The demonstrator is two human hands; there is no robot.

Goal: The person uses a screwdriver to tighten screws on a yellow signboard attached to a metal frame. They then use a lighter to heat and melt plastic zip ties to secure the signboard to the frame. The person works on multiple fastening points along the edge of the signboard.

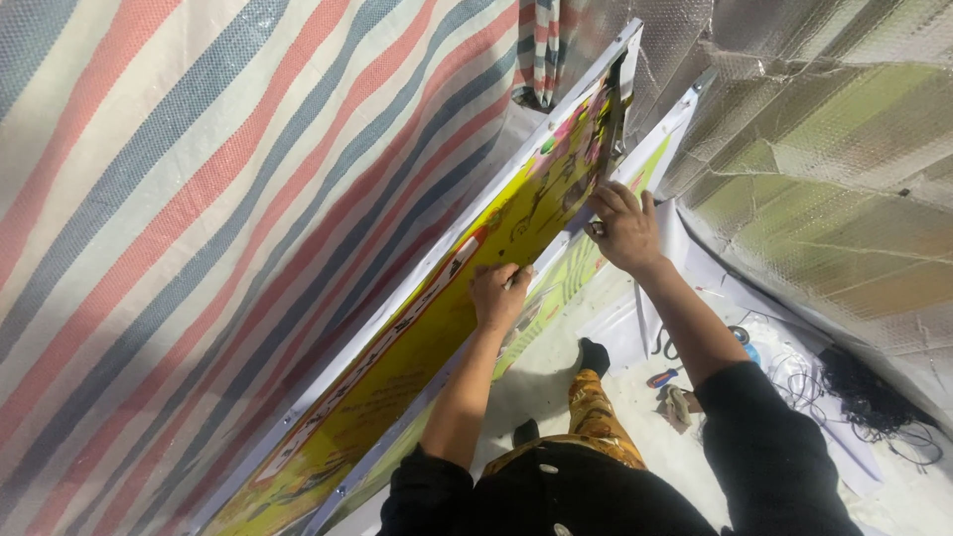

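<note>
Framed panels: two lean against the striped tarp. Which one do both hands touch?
The front yellow panel, printed face showing. Left hand and right hand press on it; the second panel behind shows only its edge.

A: From my remote seat, what's worn?

B: I see a black top with sleeves pushed above the elbows, bare forearms, left hand (498, 296) and right hand (625, 226) ungloved

A: Lower down?

B: Orange-yellow patterned trousers (594, 417), dark socks (594, 354), and a small pale button on the black garment

My left hand (499, 295) rests on the framed panel (437, 328) mid-frame; my right hand (625, 226) upper right, tools (667, 389) lower right
</note>
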